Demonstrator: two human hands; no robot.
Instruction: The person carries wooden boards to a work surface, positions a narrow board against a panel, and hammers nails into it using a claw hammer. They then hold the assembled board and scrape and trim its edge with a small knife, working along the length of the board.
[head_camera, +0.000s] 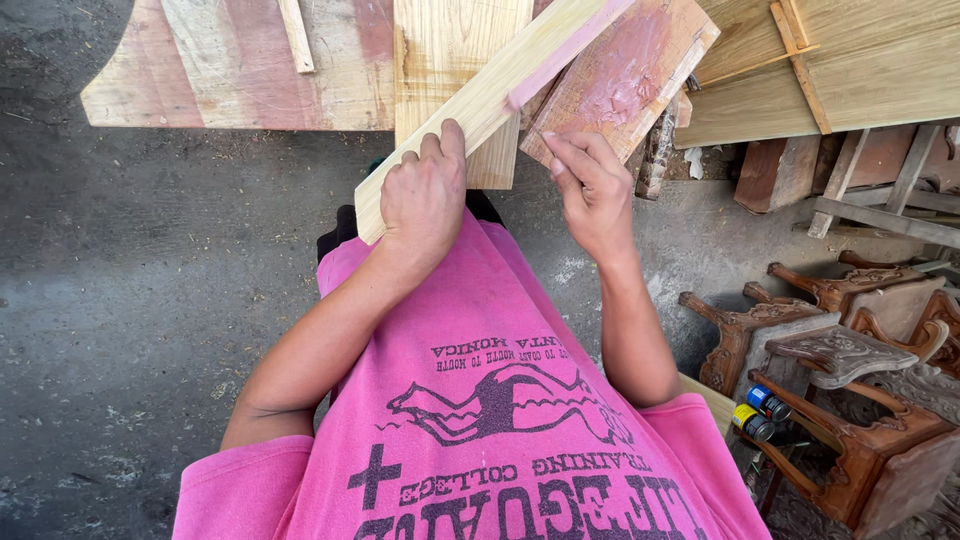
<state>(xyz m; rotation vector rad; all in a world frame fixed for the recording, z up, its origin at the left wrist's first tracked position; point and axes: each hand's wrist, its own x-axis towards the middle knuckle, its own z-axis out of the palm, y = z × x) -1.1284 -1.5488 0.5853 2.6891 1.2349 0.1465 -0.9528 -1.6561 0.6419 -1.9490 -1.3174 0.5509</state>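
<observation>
At the upper left of the frame a wide board, pale with pink stains, lies on the grey concrete floor. Your left hand is wrapped fully shut around the near end of a long pale strip, steadying it as it slants toward top centre; its edge carries a smear of pink filler. Your right hand is loosely curled, fingertips pressing a rough, pink-coated block, apparently to spread the paste. Carved brown chair parts crowd the lower right.

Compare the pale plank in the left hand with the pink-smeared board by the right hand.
The plank is long, narrow and pale, with pink only along one edge; the board is wider, shorter, with pink across its face. The left hand grips the plank; the right hand touches the board's edge. Both are wood.
</observation>
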